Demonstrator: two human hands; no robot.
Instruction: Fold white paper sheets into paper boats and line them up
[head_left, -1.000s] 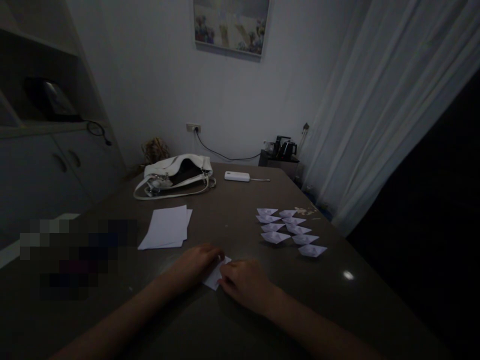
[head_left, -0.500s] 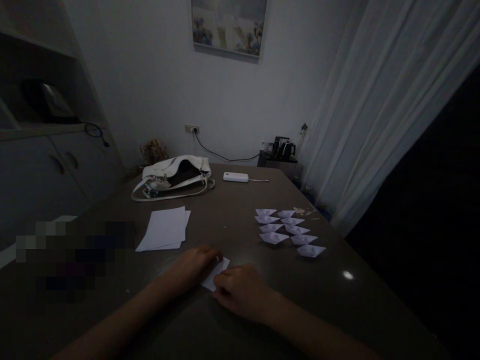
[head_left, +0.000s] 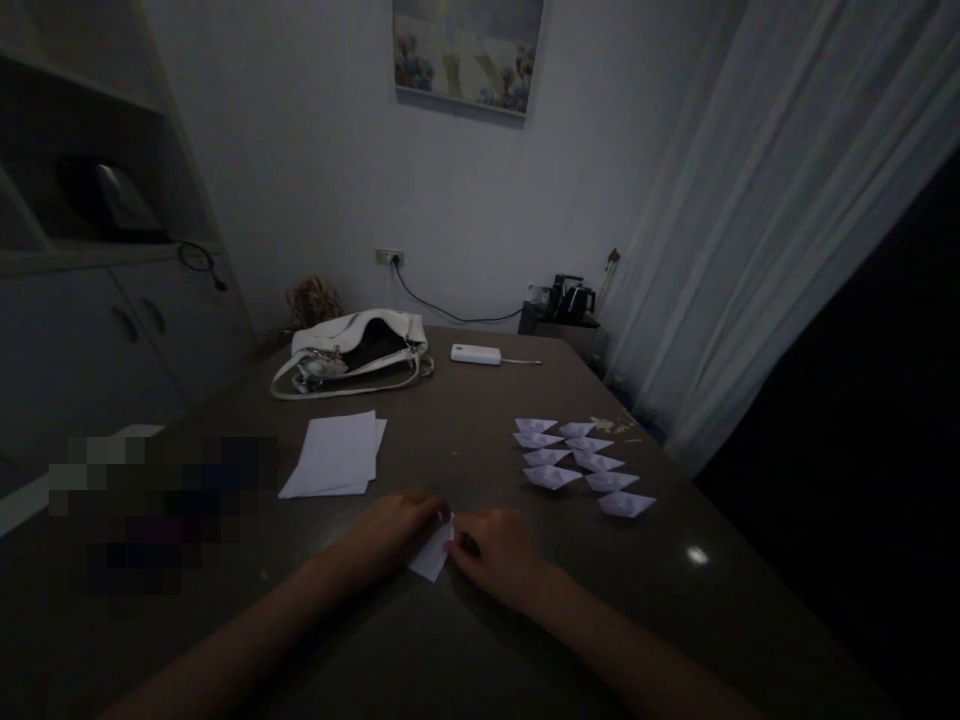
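A small folded sheet of white paper (head_left: 432, 560) lies on the brown table in front of me, partly covered by my fingers. My left hand (head_left: 401, 525) grips its left side with bent fingers. Thumb and fingers of my right hand (head_left: 496, 553) pinch its upper right edge, close to the left fingertips. To the right, several white folded paper boats (head_left: 552, 477) stand in two rows. A stack of white paper sheets (head_left: 336, 455) lies to the left, beyond my left forearm.
A white handbag (head_left: 360, 350) and a white power bank (head_left: 476, 355) with a short cable lie at the table's far end. Paper scraps (head_left: 611, 426) are near the right edge. A blurred patch (head_left: 172, 510) covers the left side.
My right hand has slid up along the paper's right edge, toward the left fingertips. My left hand keeps its grip. The whole view has shifted slightly.
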